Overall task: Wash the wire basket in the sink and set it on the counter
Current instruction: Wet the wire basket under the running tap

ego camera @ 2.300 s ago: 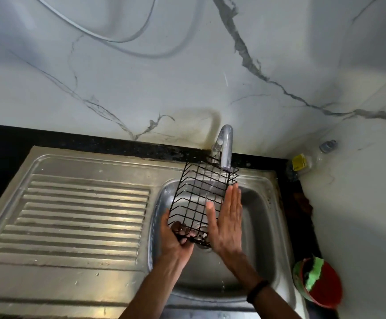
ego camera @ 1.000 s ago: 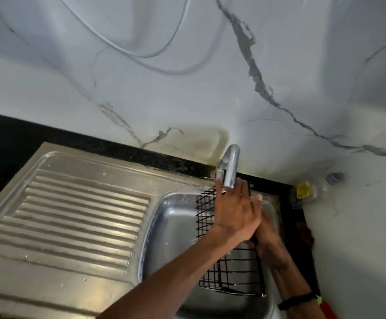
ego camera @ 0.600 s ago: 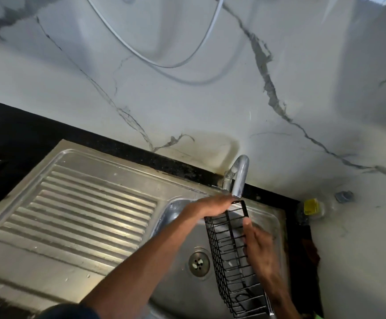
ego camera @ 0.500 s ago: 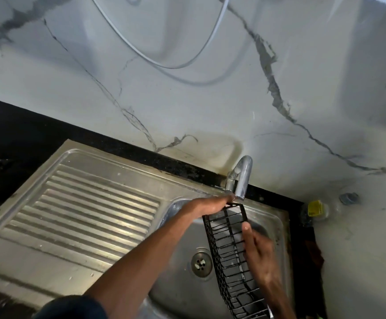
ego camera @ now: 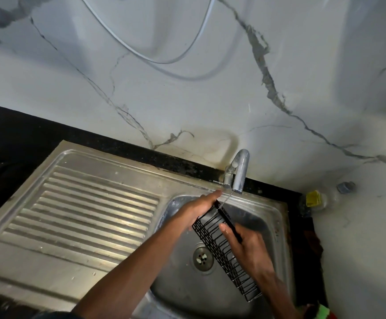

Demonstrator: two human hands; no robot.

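Steel sink (ego camera: 277, 217), back-right corner: wire basket (ego camera: 219, 242) rinsing under tap (ego camera: 239, 171). Left hand (ego camera: 199, 209) fingers pinch far rim; right hand (ego camera: 247, 245) fingers pressed along its side. Next: lift out to counter (ego camera: 14, 134).

since two seconds ago i have turned the wire basket (ego camera: 222, 245) from facing me flat under the faucet (ego camera: 239, 171) to edge-on, running from just below the spout down and to the right, past the drain (ego camera: 202, 259). my left hand (ego camera: 199, 209) has moved from the basket's lower corner to its top end beside the spout. my right hand (ego camera: 247, 247), earlier pressed flat on the mesh, now lies along the upper rim. a thin stream of water (ego camera: 227, 199) now falls from the faucet onto the basket's top end.
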